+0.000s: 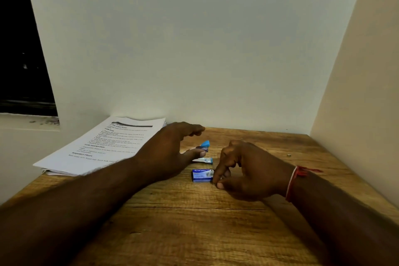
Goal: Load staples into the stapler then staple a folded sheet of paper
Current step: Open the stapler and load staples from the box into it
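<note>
A small blue stapler sits mid-table on the wooden table. My left hand arches over it with fingers spread, the thumb tip touching its near side. Just in front lies a small white-and-blue piece; I cannot tell whether it belongs to the stapler. A blue staple box lies flat nearer to me. My right hand pinches the box's right end between thumb and forefinger. A stack of printed paper sheets lies at the back left, partly under my left forearm.
White walls close the table at the back and on the right. A dark window opening is at the upper left above a sill. A tiny metallic bit lies at the right of the table. A red thread band circles my right wrist.
</note>
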`<action>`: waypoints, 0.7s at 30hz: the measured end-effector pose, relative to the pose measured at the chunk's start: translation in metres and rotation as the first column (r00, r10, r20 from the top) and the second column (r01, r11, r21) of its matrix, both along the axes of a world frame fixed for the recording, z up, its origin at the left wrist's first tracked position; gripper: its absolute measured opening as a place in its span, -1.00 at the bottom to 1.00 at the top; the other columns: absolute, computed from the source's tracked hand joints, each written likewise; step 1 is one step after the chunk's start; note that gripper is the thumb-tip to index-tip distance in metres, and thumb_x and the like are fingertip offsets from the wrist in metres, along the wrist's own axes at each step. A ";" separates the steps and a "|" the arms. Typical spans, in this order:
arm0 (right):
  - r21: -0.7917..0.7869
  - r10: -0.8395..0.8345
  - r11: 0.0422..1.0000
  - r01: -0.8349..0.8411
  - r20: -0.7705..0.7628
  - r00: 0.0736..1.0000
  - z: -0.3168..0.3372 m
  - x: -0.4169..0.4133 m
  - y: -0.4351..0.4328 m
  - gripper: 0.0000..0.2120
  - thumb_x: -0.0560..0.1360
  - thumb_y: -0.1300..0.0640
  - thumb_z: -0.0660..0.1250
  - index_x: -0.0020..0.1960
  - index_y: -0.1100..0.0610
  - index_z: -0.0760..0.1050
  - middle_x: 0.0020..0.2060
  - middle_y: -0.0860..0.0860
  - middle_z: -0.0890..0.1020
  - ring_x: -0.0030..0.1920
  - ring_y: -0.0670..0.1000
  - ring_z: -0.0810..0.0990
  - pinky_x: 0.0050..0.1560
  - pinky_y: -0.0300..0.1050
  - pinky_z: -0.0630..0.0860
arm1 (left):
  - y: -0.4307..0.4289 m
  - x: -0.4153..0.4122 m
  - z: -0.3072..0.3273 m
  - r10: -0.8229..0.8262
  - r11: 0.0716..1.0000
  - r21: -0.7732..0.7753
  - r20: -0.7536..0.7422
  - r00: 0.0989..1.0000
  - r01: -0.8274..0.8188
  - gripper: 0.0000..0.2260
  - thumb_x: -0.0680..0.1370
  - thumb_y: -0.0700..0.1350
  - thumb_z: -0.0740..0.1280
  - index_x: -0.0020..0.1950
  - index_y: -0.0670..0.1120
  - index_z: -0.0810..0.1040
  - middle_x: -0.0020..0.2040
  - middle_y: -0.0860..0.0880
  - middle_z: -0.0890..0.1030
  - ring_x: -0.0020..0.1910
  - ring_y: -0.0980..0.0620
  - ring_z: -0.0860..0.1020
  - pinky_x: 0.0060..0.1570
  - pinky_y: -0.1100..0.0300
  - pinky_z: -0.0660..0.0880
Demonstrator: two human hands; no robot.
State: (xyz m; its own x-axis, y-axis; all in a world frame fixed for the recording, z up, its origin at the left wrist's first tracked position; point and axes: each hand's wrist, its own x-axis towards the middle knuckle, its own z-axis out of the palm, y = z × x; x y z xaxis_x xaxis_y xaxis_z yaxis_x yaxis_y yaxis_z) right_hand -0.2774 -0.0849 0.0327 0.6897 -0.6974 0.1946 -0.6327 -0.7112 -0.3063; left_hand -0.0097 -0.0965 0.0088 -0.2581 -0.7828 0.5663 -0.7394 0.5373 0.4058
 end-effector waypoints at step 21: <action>0.034 -0.068 0.997 0.068 -0.011 0.998 0.000 0.002 0.001 -0.83 0.47 -0.18 0.64 0.02 -0.21 0.78 -0.09 -0.19 0.71 0.07 -0.20 0.56 0.03 -0.11 0.52 | 0.013 0.012 0.027 -0.266 0.952 0.233 0.327 0.907 0.196 -0.69 0.46 0.26 0.67 0.05 0.12 0.76 -0.06 0.18 0.74 -0.11 0.29 0.63 -0.19 0.42 0.49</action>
